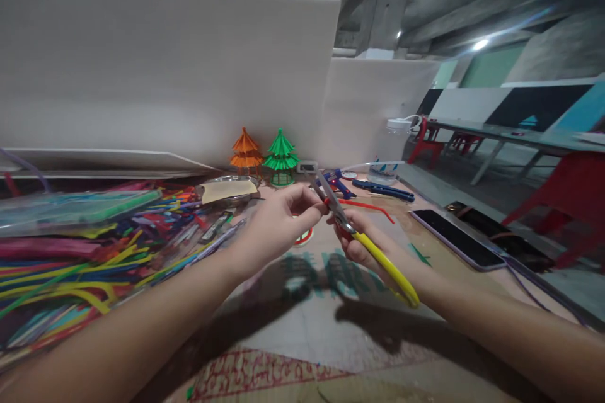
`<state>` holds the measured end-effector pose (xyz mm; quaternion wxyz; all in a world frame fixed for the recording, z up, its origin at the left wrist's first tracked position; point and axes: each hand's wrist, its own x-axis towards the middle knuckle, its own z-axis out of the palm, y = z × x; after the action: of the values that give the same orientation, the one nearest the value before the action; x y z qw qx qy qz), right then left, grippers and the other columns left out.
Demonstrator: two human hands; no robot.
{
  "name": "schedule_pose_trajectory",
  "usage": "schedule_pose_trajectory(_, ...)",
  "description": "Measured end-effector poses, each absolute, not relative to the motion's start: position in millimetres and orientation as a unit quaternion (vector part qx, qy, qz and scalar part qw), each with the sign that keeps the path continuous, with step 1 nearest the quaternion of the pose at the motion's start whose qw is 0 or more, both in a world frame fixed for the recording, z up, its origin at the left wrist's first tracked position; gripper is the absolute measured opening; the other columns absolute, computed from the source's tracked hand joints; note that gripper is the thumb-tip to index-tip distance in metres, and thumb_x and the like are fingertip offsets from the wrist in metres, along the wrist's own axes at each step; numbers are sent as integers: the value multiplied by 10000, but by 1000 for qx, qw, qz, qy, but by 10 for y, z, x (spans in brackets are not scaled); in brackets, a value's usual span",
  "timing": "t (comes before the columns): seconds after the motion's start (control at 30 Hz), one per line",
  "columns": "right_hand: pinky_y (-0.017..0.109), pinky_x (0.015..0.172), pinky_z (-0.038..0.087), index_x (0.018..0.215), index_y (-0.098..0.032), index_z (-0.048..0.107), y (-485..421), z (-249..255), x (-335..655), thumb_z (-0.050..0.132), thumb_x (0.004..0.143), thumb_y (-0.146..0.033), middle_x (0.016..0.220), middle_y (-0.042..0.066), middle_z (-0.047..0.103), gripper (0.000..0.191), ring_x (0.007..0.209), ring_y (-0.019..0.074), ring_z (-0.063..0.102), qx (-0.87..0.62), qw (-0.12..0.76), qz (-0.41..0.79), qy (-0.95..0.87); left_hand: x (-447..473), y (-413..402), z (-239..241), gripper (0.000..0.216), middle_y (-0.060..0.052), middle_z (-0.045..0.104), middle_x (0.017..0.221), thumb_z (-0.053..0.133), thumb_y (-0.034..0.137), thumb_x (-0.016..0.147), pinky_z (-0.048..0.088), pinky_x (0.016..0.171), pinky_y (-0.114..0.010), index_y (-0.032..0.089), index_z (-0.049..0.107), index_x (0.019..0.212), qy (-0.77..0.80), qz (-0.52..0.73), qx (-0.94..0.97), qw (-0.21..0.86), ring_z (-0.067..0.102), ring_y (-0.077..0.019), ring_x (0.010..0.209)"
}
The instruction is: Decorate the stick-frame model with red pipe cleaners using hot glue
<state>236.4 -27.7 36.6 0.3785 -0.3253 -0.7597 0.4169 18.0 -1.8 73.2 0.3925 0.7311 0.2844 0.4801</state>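
Note:
My left hand [288, 217] is closed, pinching one end of a thin red strip [366, 205], perhaps a pipe cleaner. My right hand [362, 236] grips yellow-handled scissors [385, 264], their metal blades parted and pointing up and away. The red strip passes by the blades, and its bent free end reaches to the right. Whether the blades touch it I cannot tell. Partly hidden below my left fingers lies a small round piece with a red rim [305, 237].
Colourful strips [70, 283] heap up at left beside a clear plastic box [80, 211]. Orange [244, 152] and green [280, 157] pagoda models stand behind my hands. Farther right are a blue glue gun [338, 182], a dark-blue-handled tool [382, 190], a bottle [392, 148] and a phone [456, 239].

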Motion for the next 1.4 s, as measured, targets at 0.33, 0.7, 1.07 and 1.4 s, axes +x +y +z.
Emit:
schedule_pose_trajectory(0.33,281,619,402,1241,-294,480,-300,413,2319,570,879,-669,900,14,471,529,730,147,424,-319,384,403,-767,168,-1,733,117,-35,706,918,621,269,890,518,791,-337,169,596,836,294,466,740,387,677,-178,868)
schedule_pose_trajectory(0.7,284,627,396,1210,-286,488,-342,391,2328,569,855,-709,901,14,439,559,746,154,408,-316,384,420,-759,159,-24,743,166,-37,686,898,614,309,915,511,756,-317,169,596,828,284,458,764,354,653,-169,848)
schedule_pose_trajectory(1.07,294,595,404,1159,-272,523,-254,304,2299,708,805,-498,799,-18,445,459,657,140,435,-389,447,360,-720,138,-7,783,182,-8,664,838,614,342,932,483,746,-281,179,642,857,305,447,794,279,612,-130,788)
schedule_pose_trajectory(1.4,300,605,418,1047,-248,635,169,573,2652,677,818,-504,843,47,658,346,700,207,591,-541,319,106,-771,-208,234,1017,201,4,623,816,604,289,893,473,664,-257,206,618,1076,344,519,742,247,599,-134,725)
